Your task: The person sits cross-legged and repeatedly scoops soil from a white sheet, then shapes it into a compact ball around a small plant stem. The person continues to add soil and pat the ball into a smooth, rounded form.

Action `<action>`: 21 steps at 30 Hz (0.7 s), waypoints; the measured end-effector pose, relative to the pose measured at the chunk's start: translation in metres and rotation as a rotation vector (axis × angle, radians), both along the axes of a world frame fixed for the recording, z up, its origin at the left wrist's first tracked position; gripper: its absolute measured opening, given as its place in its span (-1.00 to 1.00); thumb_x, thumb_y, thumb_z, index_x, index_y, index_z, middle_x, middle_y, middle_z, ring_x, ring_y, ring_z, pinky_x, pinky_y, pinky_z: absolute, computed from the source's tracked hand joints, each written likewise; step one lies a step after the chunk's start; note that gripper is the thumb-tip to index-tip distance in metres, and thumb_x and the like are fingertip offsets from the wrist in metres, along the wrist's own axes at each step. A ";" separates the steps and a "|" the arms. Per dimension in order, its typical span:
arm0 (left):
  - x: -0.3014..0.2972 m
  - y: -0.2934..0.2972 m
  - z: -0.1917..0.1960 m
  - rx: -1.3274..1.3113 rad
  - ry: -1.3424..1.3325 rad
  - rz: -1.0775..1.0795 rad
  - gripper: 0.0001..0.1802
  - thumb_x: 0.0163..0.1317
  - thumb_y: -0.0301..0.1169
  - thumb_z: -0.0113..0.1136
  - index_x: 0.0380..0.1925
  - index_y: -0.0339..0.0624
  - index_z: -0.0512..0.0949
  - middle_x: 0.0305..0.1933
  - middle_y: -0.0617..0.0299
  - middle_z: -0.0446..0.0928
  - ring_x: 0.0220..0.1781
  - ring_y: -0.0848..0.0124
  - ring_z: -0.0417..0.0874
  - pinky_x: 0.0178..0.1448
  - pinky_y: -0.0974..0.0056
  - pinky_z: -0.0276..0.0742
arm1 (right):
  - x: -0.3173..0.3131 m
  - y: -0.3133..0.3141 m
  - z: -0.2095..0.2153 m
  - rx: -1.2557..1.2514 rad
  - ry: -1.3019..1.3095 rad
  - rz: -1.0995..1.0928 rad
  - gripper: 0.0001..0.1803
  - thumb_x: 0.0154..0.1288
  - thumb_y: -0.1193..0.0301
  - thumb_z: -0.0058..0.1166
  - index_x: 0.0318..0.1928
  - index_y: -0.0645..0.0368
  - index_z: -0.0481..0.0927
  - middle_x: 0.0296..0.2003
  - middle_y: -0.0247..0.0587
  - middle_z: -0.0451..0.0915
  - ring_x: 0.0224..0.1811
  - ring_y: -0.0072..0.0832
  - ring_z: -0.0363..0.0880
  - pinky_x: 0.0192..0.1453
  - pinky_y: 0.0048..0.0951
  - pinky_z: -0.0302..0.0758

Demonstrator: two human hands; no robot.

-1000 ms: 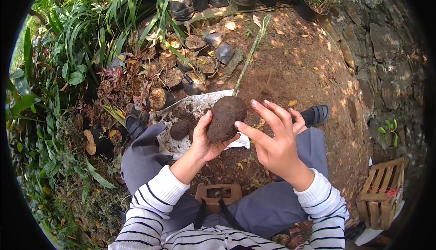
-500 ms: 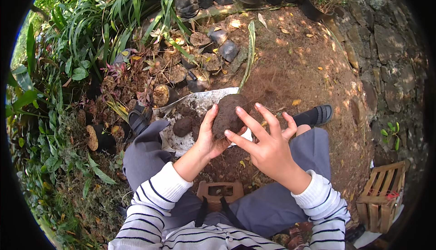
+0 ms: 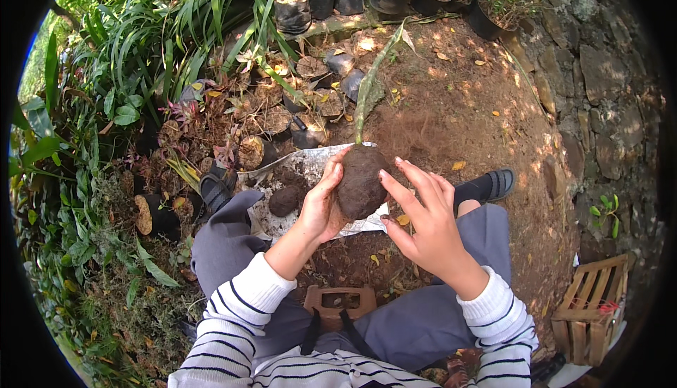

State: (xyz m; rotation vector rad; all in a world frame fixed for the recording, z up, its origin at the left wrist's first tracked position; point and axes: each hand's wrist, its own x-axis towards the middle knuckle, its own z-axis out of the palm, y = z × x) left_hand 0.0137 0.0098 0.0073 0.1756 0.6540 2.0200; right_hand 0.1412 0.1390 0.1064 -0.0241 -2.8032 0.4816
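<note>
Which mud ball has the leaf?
The bigger ball, in the left hand: the leaf rises from its top. The smaller ball on the white sheet shows none.

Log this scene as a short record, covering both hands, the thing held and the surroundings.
Left hand: cupped around the left side of the mud ball
Right hand: open, fingertips at the mud ball's right edge
Plant part: long green leaf extending from the mud ball's far end
Ground ahead: white sheet bearing a smaller lump
Far edge: black pots
Lower right: slatted wooden crate
</note>
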 end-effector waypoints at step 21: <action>-0.048 -0.020 -0.008 -0.171 -0.131 0.280 -0.39 0.39 0.00 0.11 0.20 -0.27 0.38 0.15 -0.05 0.50 0.19 0.12 0.55 0.23 0.05 0.57 | -0.061 0.126 -0.241 0.211 -0.809 -0.064 -0.33 0.16 0.37 0.29 0.32 0.02 0.45 0.17 -0.19 0.56 0.25 -0.25 0.50 0.28 -0.08 0.40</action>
